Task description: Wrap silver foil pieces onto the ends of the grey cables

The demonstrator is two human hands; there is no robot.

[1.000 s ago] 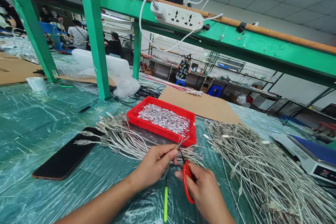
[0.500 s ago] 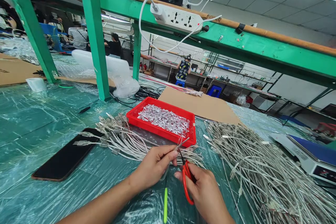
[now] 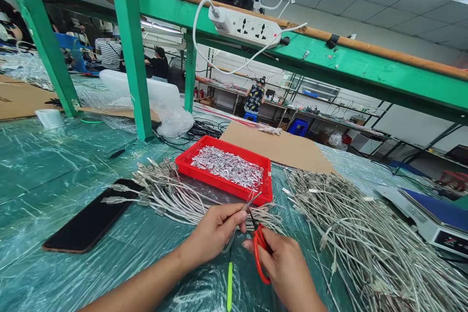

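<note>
My left hand pinches the end of a cable, whose thin stripped wires fan out past the fingertips. In my right hand are red-handled scissors, their dark blades pointing up at the cable end by my left fingertips. Whether the blades touch the wires I cannot tell. Just beyond both hands lies a bundle of clear-sheathed cables with connectors at its left end. Below my hands a tool with a lime-green handle rests on the table.
A red tray of small silvery pieces stands behind the bundle. To the right are a large cable heap and a scale. A phone lies left. Green shelf posts and a power strip rise behind.
Almost nothing differs. Both hands keep the same hold on the cable and the scissors, and the view has shifted very slightly.
</note>
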